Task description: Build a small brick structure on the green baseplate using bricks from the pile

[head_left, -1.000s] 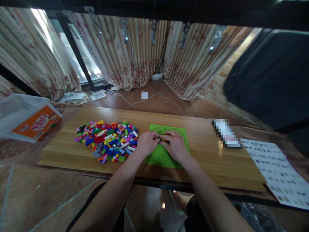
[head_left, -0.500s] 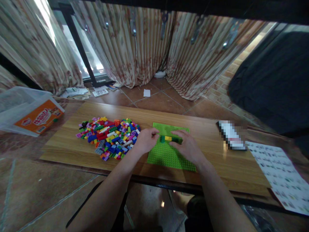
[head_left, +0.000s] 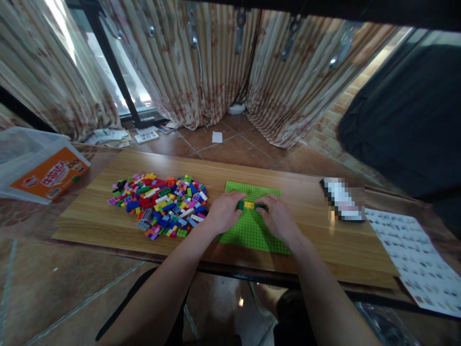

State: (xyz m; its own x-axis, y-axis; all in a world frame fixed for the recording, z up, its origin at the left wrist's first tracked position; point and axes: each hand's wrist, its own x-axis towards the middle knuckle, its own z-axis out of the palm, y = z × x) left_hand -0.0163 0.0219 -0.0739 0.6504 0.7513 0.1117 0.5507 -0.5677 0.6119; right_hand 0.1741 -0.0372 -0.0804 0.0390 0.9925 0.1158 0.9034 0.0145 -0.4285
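Long curtains point(head_left: 201, 72) hang in soft, wavy folds, cream with stripes and rusty red flowers. The floor point(head_left: 32, 288) is made of brown tiles with pale lines between them. A long wood counter point(head_left: 309, 226) is smooth and a bit shiny, with streaky grain. To the right hangs a big dark cloth point(head_left: 403, 115). A see-through plastic box point(head_left: 32, 166) with an orange label lies tipped at the left end. At the right end, a thin white paper sheet point(head_left: 418, 254) has rows of tiny pictures.

A heap of plastic blocks point(head_left: 162, 206) spreads over the counter in many colors, all hard little shapes with corners. Beside it lies a flat green board point(head_left: 248, 235), square and covered in small round bumps.

The left hand point(head_left: 226, 211) and right hand point(head_left: 277, 216) are over the board. Their fingers are bent around the two ends of a short row of blocks point(head_left: 248, 205); I cannot tell if they pinch it tight. The row is straight and thin, yellow in the middle and dark green at both ends. It sits at the far half of the board, going side to side.
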